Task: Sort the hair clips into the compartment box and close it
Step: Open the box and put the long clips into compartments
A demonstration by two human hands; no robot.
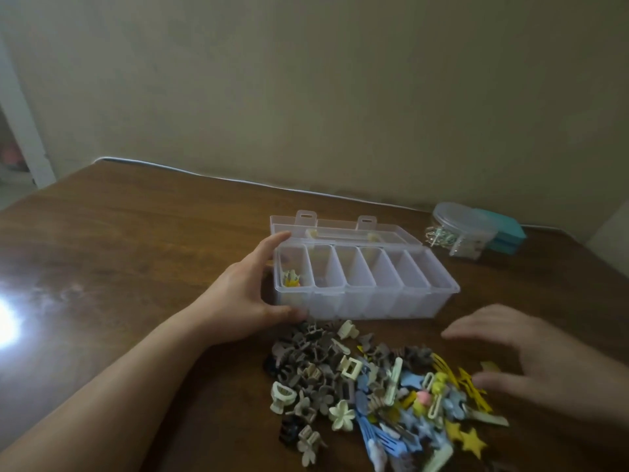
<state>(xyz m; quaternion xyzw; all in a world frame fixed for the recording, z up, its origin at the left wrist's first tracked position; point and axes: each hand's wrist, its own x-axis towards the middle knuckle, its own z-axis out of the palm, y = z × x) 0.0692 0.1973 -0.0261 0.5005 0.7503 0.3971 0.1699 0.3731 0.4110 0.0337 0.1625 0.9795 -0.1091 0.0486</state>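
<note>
A clear plastic compartment box [374, 301] stands open on the wooden table, its lid [340, 229] lying flat behind it. The leftmost of its several compartments holds a small yellow clip [291, 279]; the others look empty. My left hand [245, 294] holds the box's left end, fingers on the back corner and thumb at the front base. A heap of hair clips [374, 393] in grey, cream, blue and yellow lies in front of the box. My right hand [531, 362] hovers over the heap's right edge, fingers spread and blurred, holding nothing.
A round clear container [459, 233] with small items stands at the back right, next to a teal box [507, 233]. A white cable [238, 180] runs along the table's far edge by the wall. Glare marks the table's left side.
</note>
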